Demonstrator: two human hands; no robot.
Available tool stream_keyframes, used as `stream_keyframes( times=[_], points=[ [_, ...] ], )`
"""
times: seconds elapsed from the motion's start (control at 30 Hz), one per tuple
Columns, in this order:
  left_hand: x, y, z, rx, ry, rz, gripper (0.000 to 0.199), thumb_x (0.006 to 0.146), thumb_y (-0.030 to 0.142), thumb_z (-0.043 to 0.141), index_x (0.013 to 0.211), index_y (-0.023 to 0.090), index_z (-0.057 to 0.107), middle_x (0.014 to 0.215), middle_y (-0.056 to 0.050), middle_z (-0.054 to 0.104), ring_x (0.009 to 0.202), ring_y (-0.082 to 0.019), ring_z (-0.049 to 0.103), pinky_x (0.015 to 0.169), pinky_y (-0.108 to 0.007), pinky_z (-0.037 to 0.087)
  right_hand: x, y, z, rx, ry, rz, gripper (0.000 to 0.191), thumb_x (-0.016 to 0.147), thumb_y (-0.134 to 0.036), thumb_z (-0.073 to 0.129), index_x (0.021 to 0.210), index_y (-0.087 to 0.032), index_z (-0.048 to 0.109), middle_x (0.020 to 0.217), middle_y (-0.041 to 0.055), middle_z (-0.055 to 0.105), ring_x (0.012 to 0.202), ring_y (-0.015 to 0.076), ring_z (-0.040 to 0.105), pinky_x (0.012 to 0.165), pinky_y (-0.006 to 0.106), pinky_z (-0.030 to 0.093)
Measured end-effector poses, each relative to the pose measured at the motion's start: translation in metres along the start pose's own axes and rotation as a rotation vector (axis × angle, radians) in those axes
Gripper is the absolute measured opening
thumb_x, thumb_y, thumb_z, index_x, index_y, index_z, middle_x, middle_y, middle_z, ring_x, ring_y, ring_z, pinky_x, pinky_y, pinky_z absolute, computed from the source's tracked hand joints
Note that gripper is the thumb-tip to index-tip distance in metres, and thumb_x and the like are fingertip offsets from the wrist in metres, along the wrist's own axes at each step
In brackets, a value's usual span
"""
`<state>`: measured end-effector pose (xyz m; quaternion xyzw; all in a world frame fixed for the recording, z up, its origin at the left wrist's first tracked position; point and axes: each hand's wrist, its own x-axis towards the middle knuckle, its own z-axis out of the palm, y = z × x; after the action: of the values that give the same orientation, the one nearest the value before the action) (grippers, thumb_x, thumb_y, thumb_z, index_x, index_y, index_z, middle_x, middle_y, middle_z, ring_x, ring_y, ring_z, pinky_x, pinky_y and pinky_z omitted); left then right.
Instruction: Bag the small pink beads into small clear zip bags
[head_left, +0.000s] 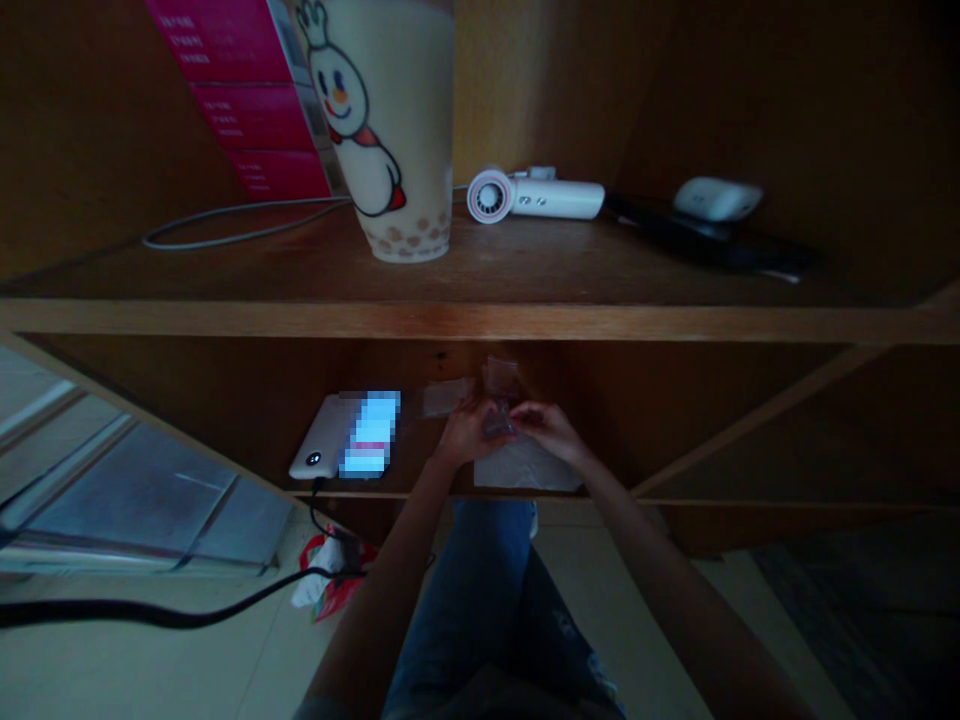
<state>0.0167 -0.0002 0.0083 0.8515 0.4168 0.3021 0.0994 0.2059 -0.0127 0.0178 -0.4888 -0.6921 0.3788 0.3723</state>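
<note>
On the lower shelf (421,455), the left hand (469,432) has its fingers clamped on a small clear bag (498,422), its long axis unclear. Equally near, the right hand (555,430) pinches the bag's right edge between its fingertips.

- Brown wooden upper shelf (262,272): magenta cardboard boxes (247,115), tall snowman-printed plastic cup (409,120), thin grey cable (187,247), white handheld fan (555,199), blurred black object (709,242).
- Brown wooden lower shelf (418,450): white rounded power bank (319,435), lit rectangular phone (370,435), small clear packet (446,398), translucent flat sheet (525,468).
- Pale tiled floor (225,670): red-and-white plastic bag (339,592).
</note>
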Motion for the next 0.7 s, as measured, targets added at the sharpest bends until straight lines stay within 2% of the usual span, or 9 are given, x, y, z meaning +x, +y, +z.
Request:
stream_keyframes(
  times=[0.17,0.27,0.43,0.7],
  points=[
    [0.000,0.004,-0.005,-0.099,-0.015,-0.012,0.033,0.069,0.049,0.062,0.087,0.022,0.056,0.092,-0.004,0.062,0.088,-0.020,0.057,0.083,-0.033,0.042,-0.004,0.000,-0.005,0.052,0.008,-0.007,0.014,0.072,-0.028,0.059,0.082,-0.020,0.065,0.084,0.0032,0.068,0.079,0.0163,0.062,0.077,0.031,0.047],
    [0.000,0.004,-0.006,-0.179,0.002,-0.033,0.024,0.077,0.042,0.057,0.086,0.021,0.057,0.089,-0.004,0.063,0.086,-0.018,0.058,0.081,-0.030,0.044,-0.010,0.003,-0.013,0.014,0.060,-0.013,0.015,0.073,-0.027,0.057,0.084,-0.020,0.064,0.085,0.0033,0.067,0.080,0.0162,0.062,0.076,0.030,0.047],
    [-0.001,0.002,-0.008,-0.294,-0.019,-0.065,0.022,0.086,0.031,0.042,0.083,0.019,0.060,0.084,-0.003,0.063,0.081,-0.016,0.059,0.077,-0.027,0.045,-0.025,0.010,-0.024,-0.279,0.174,0.076,0.014,0.073,-0.025,0.053,0.081,-0.020,0.064,0.082,0.0032,0.068,0.074,0.0163,0.062,0.070,0.028,0.047],
    [-0.003,0.001,-0.007,-0.346,0.009,-0.107,0.031,0.089,0.035,0.036,0.084,0.018,0.062,0.086,-0.004,0.065,0.081,-0.016,0.059,0.076,-0.027,0.045,-0.033,0.013,-0.020,-0.552,0.160,0.187,0.019,0.078,-0.032,0.051,0.080,-0.021,0.066,0.079,0.0042,0.070,0.068,0.0169,0.064,0.062,0.025,0.044]
  ],
)
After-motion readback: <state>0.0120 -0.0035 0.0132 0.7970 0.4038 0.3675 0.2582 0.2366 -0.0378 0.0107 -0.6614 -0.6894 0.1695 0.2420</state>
